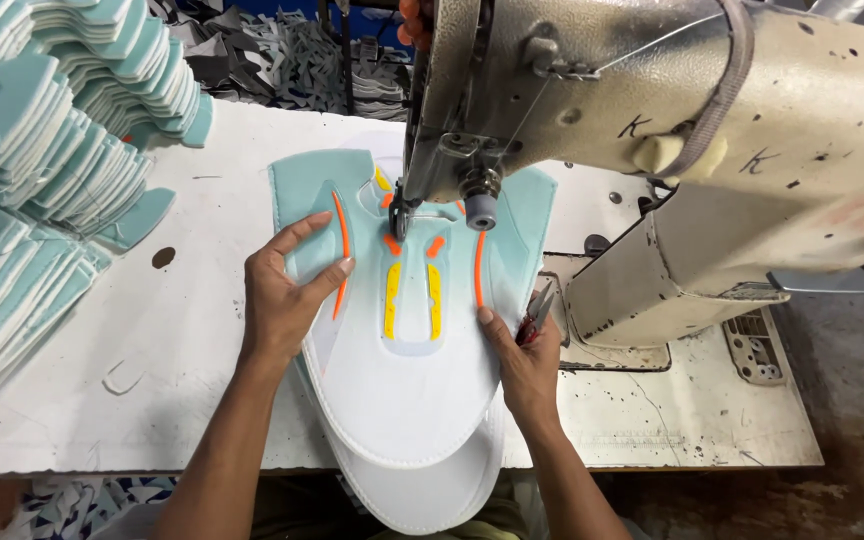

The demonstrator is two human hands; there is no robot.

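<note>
Nearest you, at the table's front edge, the white rounded end of the shoe upper panel (407,390) hung over the white table (152,380), stacked on more white pieces beneath. Your left hand (287,295) lay flat with fingers spread on the panel's pale teal left wing beside an orange stripe, while your right hand (524,358) pressed its right edge with the thumb and held small snips (535,312) against the palm. Farther off, the panel's top sat under the sewing machine's (712,150) needle, and stacks of teal pieces (42,150) stood at the far left.
</note>
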